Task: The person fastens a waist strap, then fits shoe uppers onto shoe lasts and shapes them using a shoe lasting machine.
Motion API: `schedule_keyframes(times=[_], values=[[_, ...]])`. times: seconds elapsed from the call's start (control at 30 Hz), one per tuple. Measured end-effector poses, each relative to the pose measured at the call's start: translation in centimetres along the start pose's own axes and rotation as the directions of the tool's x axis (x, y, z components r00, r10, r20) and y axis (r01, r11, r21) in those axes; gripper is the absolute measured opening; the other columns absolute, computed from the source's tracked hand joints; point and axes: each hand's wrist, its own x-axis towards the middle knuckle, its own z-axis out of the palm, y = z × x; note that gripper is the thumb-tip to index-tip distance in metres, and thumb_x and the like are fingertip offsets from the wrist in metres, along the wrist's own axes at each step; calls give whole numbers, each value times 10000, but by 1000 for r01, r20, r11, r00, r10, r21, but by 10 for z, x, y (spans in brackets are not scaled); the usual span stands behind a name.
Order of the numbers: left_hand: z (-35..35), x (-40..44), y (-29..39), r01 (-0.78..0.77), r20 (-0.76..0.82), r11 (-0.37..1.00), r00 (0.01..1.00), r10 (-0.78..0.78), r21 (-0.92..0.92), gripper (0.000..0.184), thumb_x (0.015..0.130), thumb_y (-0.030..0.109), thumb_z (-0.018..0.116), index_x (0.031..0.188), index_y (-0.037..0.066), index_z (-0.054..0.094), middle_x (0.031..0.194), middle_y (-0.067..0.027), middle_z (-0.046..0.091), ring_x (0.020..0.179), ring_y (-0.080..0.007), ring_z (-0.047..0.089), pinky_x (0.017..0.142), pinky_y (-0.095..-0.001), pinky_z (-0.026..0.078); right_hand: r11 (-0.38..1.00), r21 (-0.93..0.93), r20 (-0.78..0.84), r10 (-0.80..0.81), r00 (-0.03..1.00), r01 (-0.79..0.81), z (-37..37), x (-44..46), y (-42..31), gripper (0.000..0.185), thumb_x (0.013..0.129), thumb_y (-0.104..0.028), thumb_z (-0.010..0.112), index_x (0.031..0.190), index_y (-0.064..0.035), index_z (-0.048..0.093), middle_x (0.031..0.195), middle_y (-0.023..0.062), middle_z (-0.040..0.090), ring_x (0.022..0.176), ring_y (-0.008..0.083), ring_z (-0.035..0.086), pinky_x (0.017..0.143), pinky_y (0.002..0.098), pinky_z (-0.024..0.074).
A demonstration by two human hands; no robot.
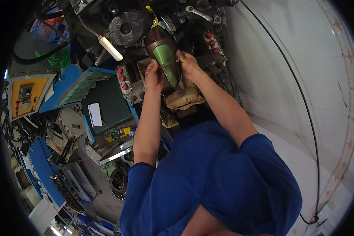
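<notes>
A green and brown shoe-shaped piece (163,55) lies toe-down on the machine at the top centre, with a brown strap across it. My left hand (154,76) is at its left edge, fingers pinched together; what they grip is too small to tell. On the other side my right hand (188,65) pinches the end of the strap near a small buckle (177,59). Below the piece is a tan cloth-like bundle (184,98).
Red buttons (122,78) flank the machine on both sides. A lit white lamp (110,48) and a round metal disc (126,28) are at the upper left. A wrench (199,13) lies at the top. A black cable (291,65) hangs along the white wall.
</notes>
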Motion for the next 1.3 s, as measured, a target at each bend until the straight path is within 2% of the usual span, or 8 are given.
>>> schedule_keyframes(times=[0.27,0.33,0.37,0.43,0.87,0.97,1.17,1.3], values=[[-47,4,-13,153,-81,971,987,-140,184,288,1106,235,566,1308,76,696,1311,-74,728,1197,-268,692,1070,-419,533,860,-510,-246,-141,959,-5,29,-30,-26,427,1063,-373,708,1289,-18,633,1129,71,692,1070,180,632,979,359,489],[-54,-9,-19,237,-231,63,968,-97,969,292,1092,211,520,1274,76,705,1316,-118,720,1223,-307,663,1056,-480,509,756,-651,-293,-166,942,-69,11,-34,-30,451,1090,-271,672,1416,8,533,1246,124,679,1102,191,650,947,340,530],[-74,-9,-28,115,-219,-535,966,-135,837,307,1062,191,526,1281,80,712,1352,-156,698,1272,-340,632,1076,-500,492,771,-636,-249,-166,954,-32,5,-51,-36,464,1082,-241,679,1436,6,508,1267,134,676,1107,196,660,940,347,546],[-132,-19,-53,-107,-71,-822,982,-176,559,350,1014,208,540,1292,114,732,1380,-210,656,1309,-403,585,1080,-540,483,802,-596,-193,-179,965,29,-8,-86,-50,479,1070,-184,687,1457,1,477,1283,140,675,1107,199,675,935,352,566],[-161,-40,-58,-291,-4,-807,940,-341,513,364,943,310,684,1244,123,767,1296,-173,673,1250,-398,628,952,-496,577,822,-564,-601,-345,721,-76,-227,-221,-56,253,997,-116,699,1232,-48,632,1032,63,690,842,146,653,709,290,539],[-199,-63,-76,-29,-23,-438,993,-114,899,380,805,215,823,1173,131,781,1145,-195,765,1126,-415,720,983,-527,579,591,-785,-538,-503,677,-185,-318,-236,-13,140,985,-82,689,1118,-45,708,957,81,735,863,179,683,773,357,566],[-109,-180,-59,72,-145,-680,988,-51,730,159,902,107,676,999,14,762,974,-218,772,981,-430,758,871,-500,623,403,-783,-534,-45,844,-474,-467,-263,38,215,924,-237,705,1018,-47,741,943,108,763,828,224,713,776,389,565],[-77,-290,-48,335,-262,-343,934,241,878,365,895,323,808,1059,1,753,992,-235,763,1019,-434,735,884,-528,593,443,-745,-275,476,835,-498,-548,-279,13,193,897,-239,719,967,-58,723,925,137,751,812,277,712,713,448,552]])
